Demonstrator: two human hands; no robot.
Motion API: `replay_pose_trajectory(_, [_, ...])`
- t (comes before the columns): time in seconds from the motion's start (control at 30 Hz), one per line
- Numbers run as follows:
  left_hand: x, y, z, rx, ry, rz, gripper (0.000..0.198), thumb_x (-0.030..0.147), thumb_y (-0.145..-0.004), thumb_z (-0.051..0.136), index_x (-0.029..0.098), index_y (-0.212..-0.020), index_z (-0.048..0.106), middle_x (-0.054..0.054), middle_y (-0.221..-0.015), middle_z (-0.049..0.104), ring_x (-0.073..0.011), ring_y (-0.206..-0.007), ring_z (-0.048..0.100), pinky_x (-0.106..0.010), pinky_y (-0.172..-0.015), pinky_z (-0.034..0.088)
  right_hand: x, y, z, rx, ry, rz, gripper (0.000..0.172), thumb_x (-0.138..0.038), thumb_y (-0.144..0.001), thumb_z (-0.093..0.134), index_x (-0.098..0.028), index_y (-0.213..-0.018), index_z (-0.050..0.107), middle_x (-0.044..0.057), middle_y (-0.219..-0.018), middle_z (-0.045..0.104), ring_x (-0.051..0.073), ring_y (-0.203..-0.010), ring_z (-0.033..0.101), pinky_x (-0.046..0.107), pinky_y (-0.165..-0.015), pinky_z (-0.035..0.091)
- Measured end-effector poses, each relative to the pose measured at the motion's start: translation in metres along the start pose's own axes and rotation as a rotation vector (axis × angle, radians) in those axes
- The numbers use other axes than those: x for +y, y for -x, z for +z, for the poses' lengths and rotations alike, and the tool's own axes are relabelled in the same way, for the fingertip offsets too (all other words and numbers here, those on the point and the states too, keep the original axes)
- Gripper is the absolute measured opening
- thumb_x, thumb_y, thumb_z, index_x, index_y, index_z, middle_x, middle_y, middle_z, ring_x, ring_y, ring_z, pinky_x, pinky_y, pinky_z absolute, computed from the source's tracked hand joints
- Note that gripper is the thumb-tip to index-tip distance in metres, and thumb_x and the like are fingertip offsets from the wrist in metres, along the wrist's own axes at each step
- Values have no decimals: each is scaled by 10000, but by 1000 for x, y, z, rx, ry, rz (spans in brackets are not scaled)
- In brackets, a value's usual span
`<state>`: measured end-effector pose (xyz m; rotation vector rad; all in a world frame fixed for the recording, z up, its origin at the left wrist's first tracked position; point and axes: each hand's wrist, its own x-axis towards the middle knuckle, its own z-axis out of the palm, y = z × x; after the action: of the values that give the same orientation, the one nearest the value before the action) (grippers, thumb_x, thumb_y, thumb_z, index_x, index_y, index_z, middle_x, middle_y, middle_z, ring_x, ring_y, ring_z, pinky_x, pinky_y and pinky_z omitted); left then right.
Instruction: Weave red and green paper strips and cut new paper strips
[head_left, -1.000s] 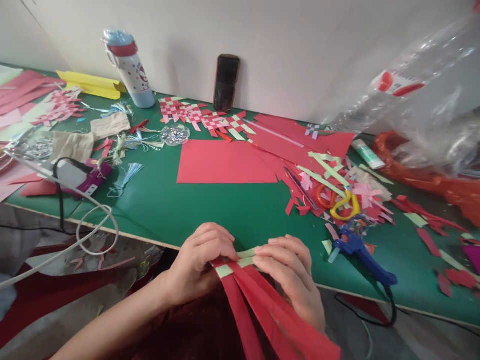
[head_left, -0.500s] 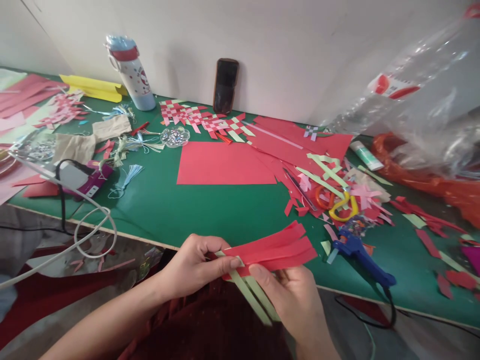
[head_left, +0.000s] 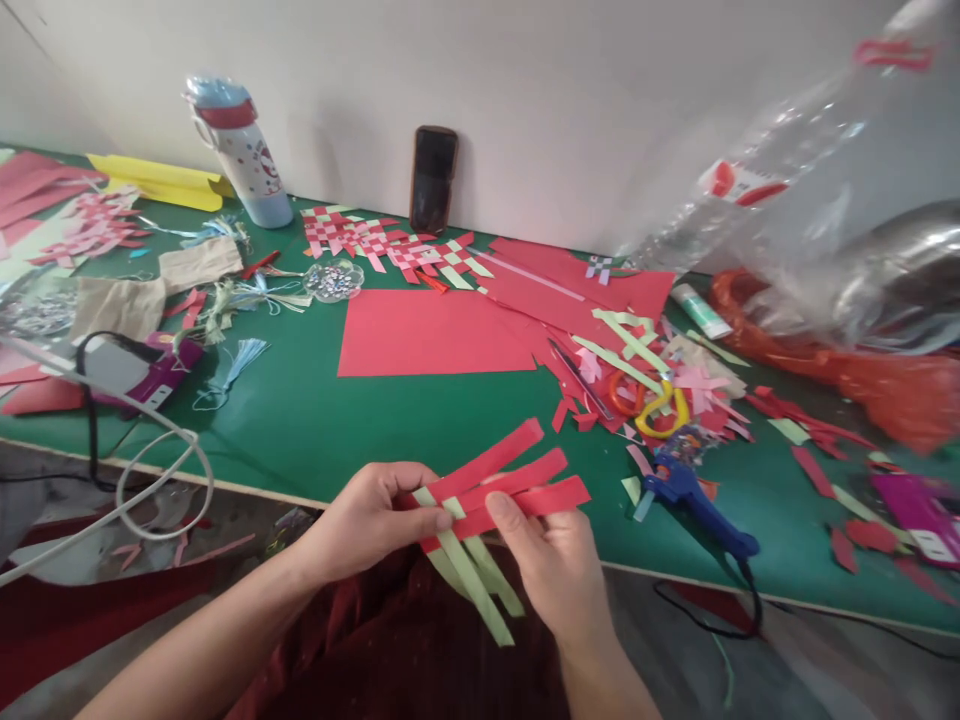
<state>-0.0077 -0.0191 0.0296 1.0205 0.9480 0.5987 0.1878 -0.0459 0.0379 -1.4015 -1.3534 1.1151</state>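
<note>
Between my hands, in front of the table's near edge, is a small weave of red paper strips (head_left: pixel 517 478) crossed by pale green paper strips (head_left: pixel 478 590). My left hand (head_left: pixel 382 515) pinches the woven end, thumb on top and fingers underneath. The thumb and fingers of my right hand (head_left: pixel 551 555) are closed on the lowest red strip. The red strips fan out to the upper right, and the green ones hang down between my hands. Part of the weave is hidden under my left thumb.
A red sheet (head_left: pixel 435 335) lies on the green table (head_left: pixel 300 420). At right are yellow-handled scissors (head_left: pixel 664 410), a blue glue gun (head_left: pixel 701 510) and paper scraps. Behind stand a phone (head_left: pixel 433 180) and a bottle (head_left: pixel 247 160). A white cable (head_left: pixel 202 480) loops over the left edge.
The red strips, bunched together before, are now spread apart like a fan. My right hand has shifted a little left and up along them. The view has turned slightly right.
</note>
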Motion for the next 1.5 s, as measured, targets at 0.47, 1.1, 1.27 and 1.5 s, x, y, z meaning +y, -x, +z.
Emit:
replay_pose_trajectory(0.47, [16,-21,-63,366,-78,38,376,486,-717,786,161,-864,667,12,-701,657,-113,-613,572,-204,-613,465,29,-11,-129,359,964,-433,256,-377,-928,549,-208,-1078,672,91,-1036,695,233,-974,643,411,-862,550])
replay_pose_trajectory(1.1, [4,-30,-69,427,-142,11,440,493,-665,818,167,-932,694,-4,-762,703,-151,-679,612,-221,-652,488,94,10,-190,431,1138,-178,365,-333,-943,444,-186,-1270,514,129,-1097,589,256,-964,633,414,-835,547])
replay_pose_trajectory(1.27, [15,-31,-63,410,-183,23,589,530,-768,713,157,-1217,631,-6,-782,679,-159,-682,607,-259,-663,492,99,4,-193,372,1190,-291,441,-385,-951,407,-169,-1322,509,161,-1093,600,314,-967,613,480,-858,519])
replay_pose_trajectory(1.5, [16,-22,-64,355,-103,80,801,322,-773,738,214,-1482,380,11,-743,673,-157,-682,618,-267,-672,493,75,6,-185,515,1146,-333,505,-322,-940,430,-122,-1399,492,202,-1086,610,387,-1026,596,556,-922,503])
